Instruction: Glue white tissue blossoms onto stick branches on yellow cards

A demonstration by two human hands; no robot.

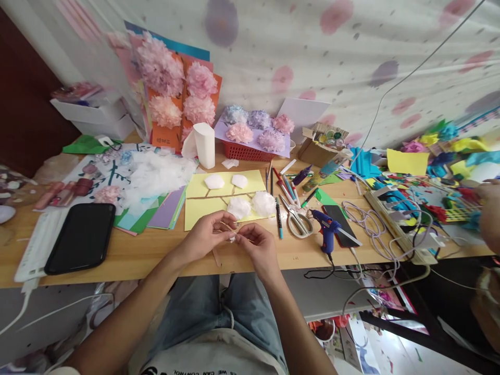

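Note:
My left hand and my right hand meet at the near edge of the wooden table. Both pinch a small white tissue piece between their fingertips, along with a thin strip I cannot make out. Just beyond them lies a yellow sheet carrying several white tissue flowers and thin brown stems. A wooden stick lies under my left hand.
Scissors, markers and a blue glue gun lie right of the sheet. A black tablet rests at left, with a heap of white tissue behind it. Pink paper flowers stand at the back. Another person's hand is at far right.

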